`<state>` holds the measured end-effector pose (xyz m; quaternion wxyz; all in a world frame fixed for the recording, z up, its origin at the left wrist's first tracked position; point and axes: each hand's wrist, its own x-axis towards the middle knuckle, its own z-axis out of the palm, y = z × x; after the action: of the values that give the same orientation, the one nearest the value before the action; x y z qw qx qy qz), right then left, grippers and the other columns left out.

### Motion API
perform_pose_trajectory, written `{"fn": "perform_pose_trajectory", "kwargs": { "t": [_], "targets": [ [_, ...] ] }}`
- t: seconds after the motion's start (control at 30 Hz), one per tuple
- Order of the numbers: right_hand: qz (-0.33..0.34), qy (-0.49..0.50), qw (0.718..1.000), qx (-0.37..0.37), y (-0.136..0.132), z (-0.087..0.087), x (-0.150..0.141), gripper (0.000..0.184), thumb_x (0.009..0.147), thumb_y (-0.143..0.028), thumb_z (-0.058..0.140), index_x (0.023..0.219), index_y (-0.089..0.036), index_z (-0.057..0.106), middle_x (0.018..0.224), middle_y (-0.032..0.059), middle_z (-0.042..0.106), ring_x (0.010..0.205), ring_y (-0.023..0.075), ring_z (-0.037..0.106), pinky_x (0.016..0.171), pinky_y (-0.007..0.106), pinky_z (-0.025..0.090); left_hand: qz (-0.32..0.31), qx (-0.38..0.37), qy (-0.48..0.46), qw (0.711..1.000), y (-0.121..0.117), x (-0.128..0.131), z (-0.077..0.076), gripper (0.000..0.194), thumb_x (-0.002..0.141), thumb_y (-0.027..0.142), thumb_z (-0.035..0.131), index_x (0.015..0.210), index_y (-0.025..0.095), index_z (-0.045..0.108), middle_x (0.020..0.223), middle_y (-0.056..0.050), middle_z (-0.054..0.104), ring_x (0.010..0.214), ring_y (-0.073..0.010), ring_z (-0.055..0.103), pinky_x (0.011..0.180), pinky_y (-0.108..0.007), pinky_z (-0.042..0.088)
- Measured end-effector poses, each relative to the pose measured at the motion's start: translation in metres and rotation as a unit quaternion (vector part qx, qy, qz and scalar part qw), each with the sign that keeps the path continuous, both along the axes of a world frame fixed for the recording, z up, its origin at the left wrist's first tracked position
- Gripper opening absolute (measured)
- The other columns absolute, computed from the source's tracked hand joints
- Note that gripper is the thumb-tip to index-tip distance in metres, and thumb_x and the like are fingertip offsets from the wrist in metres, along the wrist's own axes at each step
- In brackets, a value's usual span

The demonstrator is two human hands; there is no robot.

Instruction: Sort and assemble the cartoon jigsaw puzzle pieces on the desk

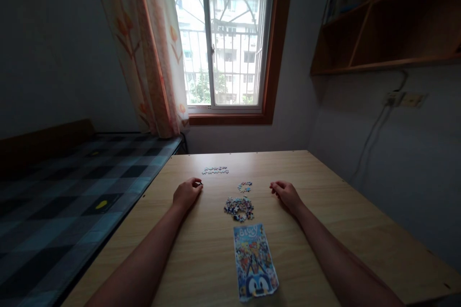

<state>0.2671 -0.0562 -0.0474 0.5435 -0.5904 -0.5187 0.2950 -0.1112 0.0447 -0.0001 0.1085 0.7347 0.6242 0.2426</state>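
Observation:
Both my forearms rest on a wooden table point(324, 230). My left hand point(186, 193) lies curled, its fingertips pinched on a small dark puzzle piece point(199, 184). My right hand point(285, 193) is loosely curled on the tabletop; whether it holds anything is hidden. Between the hands lies a heap of loose puzzle pieces point(238, 208), with a smaller cluster point(245, 186) just beyond it. A joined strip of pieces point(215, 170) lies farther back. A colourful picture sheet point(254, 261) with a cartoon dog lies closest to me.
A bed with a chequered cover point(65, 201) adjoins the table's left side. Behind are a window point(223, 33) and an orange curtain point(151, 53). Wooden shelves point(389, 14) hang at upper right, above a wall socket with cable point(396, 100).

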Motion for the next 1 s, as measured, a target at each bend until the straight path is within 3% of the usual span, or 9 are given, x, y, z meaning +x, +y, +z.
{"fn": "perform_pose_trajectory", "kwargs": {
  "t": [0.23,0.47,0.67,1.0],
  "targets": [
    [-0.008,-0.065,0.998,0.006,0.002,-0.002,0.001,0.040,0.080,-0.053,0.056,0.075,-0.016,0.070,0.066,0.0055,0.068,0.061,0.0183,0.060,0.053,0.026,0.041,0.001,0.002,-0.002,1.000,-0.001,-0.001,-0.002,0.026,0.083,0.035,0.061,0.105,0.024,0.070,0.094,0.000,0.077,0.087,-0.0175,0.069,0.072,-0.025,0.047],
    [-0.005,-0.145,0.989,0.028,0.001,-0.003,0.001,0.038,0.082,-0.050,0.053,0.070,-0.018,0.070,0.069,0.0055,0.071,0.067,0.0201,0.065,0.065,0.028,0.046,0.009,0.014,0.018,1.000,-0.002,0.001,-0.004,0.026,0.083,0.038,0.060,0.103,0.025,0.070,0.093,0.000,0.077,0.086,-0.0181,0.069,0.070,-0.025,0.047],
    [-0.026,-0.199,0.979,0.029,-0.003,-0.001,-0.002,0.038,0.085,-0.048,0.051,0.073,-0.018,0.071,0.069,0.0050,0.071,0.065,0.0196,0.064,0.061,0.027,0.043,0.007,0.027,0.064,0.998,0.002,0.001,-0.007,0.029,0.083,0.041,0.059,0.102,0.024,0.072,0.093,-0.003,0.075,0.088,-0.0203,0.069,0.069,-0.026,0.047],
    [-0.074,-0.335,0.939,0.031,-0.005,0.003,-0.013,0.030,0.085,-0.037,0.054,0.068,-0.020,0.072,0.072,0.0083,0.072,0.069,0.0195,0.060,0.064,0.027,0.038,0.005,0.038,0.067,0.997,-0.002,0.004,-0.005,0.030,0.083,0.040,0.058,0.103,0.023,0.073,0.096,-0.005,0.075,0.092,-0.0217,0.068,0.074,-0.026,0.049]
  ]
}}
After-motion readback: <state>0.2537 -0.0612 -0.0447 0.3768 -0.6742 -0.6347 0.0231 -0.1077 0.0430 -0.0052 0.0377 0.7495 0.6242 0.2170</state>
